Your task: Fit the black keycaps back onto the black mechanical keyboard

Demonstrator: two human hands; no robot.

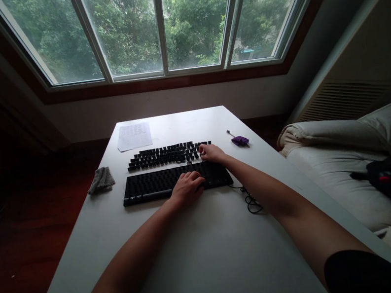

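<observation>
A black keyboard (150, 186) lies on the white table, its long side facing me. My left hand (187, 185) rests over its right half, fingers spread and laid on the keys. Just behind the keyboard, loose black keycaps (160, 157) stand in several rows. At the right end of those rows is my right hand (212, 153), with thumb and fingers pinched together among the keycaps. Whatever is between these fingertips is too small to make out. A black cable (252, 203) lies coiled beside the keyboard's right end, partly hidden by my right forearm.
On the table (208, 264), a grey cloth (100, 180) lies at the left edge and a printed paper sheet (134, 136) at the back left. A purple item (240, 141) and a small brush-like stick (230, 133) lie at the right. A sofa (330, 169) stands beyond the right edge.
</observation>
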